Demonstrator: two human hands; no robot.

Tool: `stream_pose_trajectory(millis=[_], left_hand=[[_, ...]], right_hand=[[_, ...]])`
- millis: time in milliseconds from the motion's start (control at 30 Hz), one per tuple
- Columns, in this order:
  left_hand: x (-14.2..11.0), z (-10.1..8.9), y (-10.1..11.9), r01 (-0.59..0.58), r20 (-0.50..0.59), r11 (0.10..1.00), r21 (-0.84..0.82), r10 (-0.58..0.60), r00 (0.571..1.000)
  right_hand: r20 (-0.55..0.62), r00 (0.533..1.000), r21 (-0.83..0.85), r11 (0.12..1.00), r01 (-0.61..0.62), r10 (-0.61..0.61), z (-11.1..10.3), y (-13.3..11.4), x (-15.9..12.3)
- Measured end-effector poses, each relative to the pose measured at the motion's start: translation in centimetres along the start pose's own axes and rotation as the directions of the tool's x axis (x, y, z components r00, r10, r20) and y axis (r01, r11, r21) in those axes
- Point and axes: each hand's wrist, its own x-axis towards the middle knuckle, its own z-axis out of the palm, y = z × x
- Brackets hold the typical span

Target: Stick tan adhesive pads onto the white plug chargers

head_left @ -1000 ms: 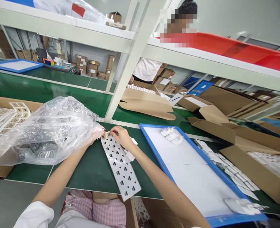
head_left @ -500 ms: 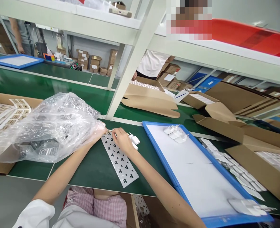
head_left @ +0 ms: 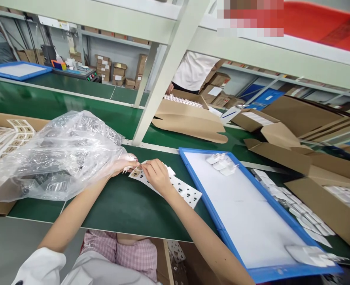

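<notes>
My left hand (head_left: 125, 163) is closed round a white plug charger, whose prongs (head_left: 125, 170) poke out below the fingers. Touching its fingertips, my right hand (head_left: 157, 176) is closed in a pinch at the upper end of a white sticker sheet (head_left: 189, 194) with dark printed marks. The sheet slants to the right under my right hand and forearm. Just behind that hand, another white charger (head_left: 171, 171) is partly hidden. A clear plastic bag (head_left: 74, 154) full of small items lies against my left hand and wrist.
On the right lies a blue-framed white board (head_left: 240, 221) with chargers at both ends. Beyond it are a row of white chargers (head_left: 293, 206) and an open carton (head_left: 326, 206). A carton of label sheets (head_left: 2, 146) stands left. A shelf post (head_left: 159, 79) rises ahead; a co-worker (head_left: 194, 73) stands behind it.
The sticker sheet has swung round to the right, its lower end now near the blue frame. My right hand has shifted slightly right. Prongs now show under my left hand.
</notes>
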Motion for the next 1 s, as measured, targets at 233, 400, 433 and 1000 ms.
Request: stream_pose_trajectory(millis=[233,400,433,1000], left_hand=[[-0.7,0.7,1.0,-0.108,0.053,0.992,0.064,0.105,0.993],[-0.9,1.0,1.2,-0.169,-0.007,0.974,0.151,0.172,0.985],[-0.9,1.0,1.2,-0.177,-0.019,0.970,0.169,0.182,0.983],[0.1,-0.7,0.4,-0.182,-0.078,0.840,0.512,0.256,0.963]], right_hand=[[-0.004,0.990,-0.027,0.989,0.142,-0.143,-1.4,-0.5,0.6],[-0.007,0.980,-0.057,0.979,0.196,-0.197,-1.4,-0.8,0.4],[-0.007,0.978,-0.062,0.976,0.207,-0.208,-1.3,-0.8,0.4],[0.004,0.997,0.174,0.982,0.074,-0.076,-2.0,-2.4,0.0]])
